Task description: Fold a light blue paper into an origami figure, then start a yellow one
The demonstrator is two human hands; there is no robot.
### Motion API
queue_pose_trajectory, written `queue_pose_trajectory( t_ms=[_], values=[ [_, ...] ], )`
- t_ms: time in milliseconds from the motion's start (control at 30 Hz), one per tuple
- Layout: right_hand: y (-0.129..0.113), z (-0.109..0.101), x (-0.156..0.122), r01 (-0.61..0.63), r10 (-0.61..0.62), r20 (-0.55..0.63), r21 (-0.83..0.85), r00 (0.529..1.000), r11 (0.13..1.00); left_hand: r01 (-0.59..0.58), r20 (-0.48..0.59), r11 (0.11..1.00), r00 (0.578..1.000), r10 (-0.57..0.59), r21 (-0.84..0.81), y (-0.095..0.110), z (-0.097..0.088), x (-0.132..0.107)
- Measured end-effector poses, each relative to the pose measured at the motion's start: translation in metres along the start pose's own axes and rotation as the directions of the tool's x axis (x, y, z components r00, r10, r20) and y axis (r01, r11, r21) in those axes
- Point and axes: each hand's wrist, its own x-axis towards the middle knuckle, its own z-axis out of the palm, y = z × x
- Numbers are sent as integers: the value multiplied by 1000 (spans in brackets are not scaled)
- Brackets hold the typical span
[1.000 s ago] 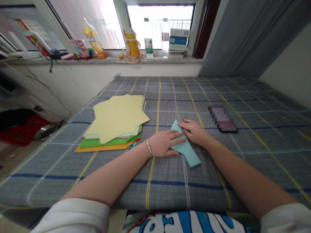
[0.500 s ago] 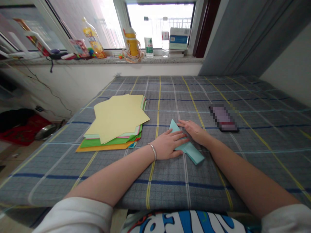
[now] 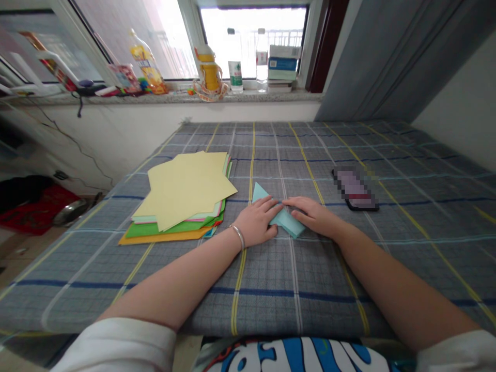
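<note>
Blue paper point(image 3: 289, 224), its middle hidden, lies toward the surface's point(image 3: 267, 289) near edge beneath the left hand point(image 3: 256, 223), spread; the right hand point(image 3: 313, 217), loosely spread, touches it.

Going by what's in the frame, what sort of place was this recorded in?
Likely a room in a home: a plaid cloth lies under the folded blue paper, a grey curtain hangs beside the window, and drink bottles stand on the windowsill.
</note>
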Motion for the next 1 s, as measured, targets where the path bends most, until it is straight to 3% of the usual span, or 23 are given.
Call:
queue_pose_trajectory(
  t_ms=[133, 233, 533, 833, 1000],
  values=[
    [-8, -11, -7, 60, -55, 89, -55, 995, 997, 127, -50, 992, 991, -126, 8, 1, -1, 0],
    [-13, -13, -10, 53, -43, 93, -114, 995, 992, 213, -74, 977, 975, -211, 19, 1, -1, 0],
    [-18, -9, -7, 77, -64, 66, -231, 996, 970, 21, 8, 996, 1000, -20, -89, -5, 2, 4],
    [-26, -15, -8, 69, -43, 84, -336, 996, 939, -35, -23, 988, 999, 32, -150, -9, -1, 6],
    [-27, -13, -8, 79, -49, 85, -405, 995, 911, -13, -46, 982, 999, 4, -186, -12, 1, 6]
  ],
)
